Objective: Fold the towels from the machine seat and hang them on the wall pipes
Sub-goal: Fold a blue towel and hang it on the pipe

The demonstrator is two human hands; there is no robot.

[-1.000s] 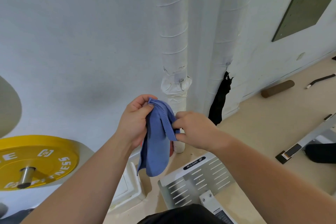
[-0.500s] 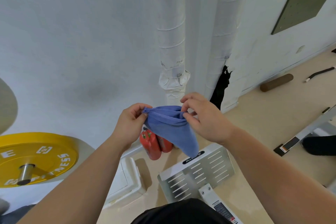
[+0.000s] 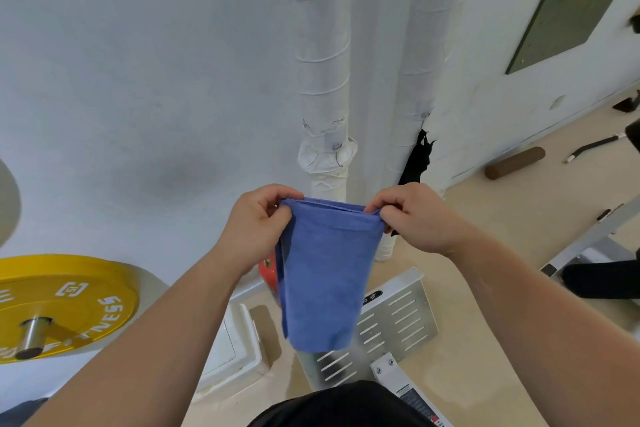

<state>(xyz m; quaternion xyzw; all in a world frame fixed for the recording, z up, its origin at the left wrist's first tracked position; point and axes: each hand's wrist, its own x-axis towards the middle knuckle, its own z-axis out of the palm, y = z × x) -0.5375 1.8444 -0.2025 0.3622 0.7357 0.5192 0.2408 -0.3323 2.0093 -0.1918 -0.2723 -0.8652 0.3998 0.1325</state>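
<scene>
Since half-second ago, blue towel (image 3: 327,274) pulled flat, hanging straight. Left hand (image 3: 254,224) and right hand (image 3: 414,215) pinch top 2 corners, before wall pipes (image 3: 323,80). Soft, light, limp (likely); grip folded top edge.

A yellow weight plate (image 3: 62,291) on a steel sleeve (image 3: 33,336) fills the 8 o'clock corner against a white wall (image 3: 138,80). At 6 o'clock a slotted white metal plate (image 3: 398,319) lies on the beige floor (image 3: 485,340), with a white box (image 3: 239,347) just beside it. A brown roller (image 3: 515,163) and a black bar (image 3: 594,148) lie at 3 o'clock, below a grey-green panel (image 3: 568,0).
</scene>
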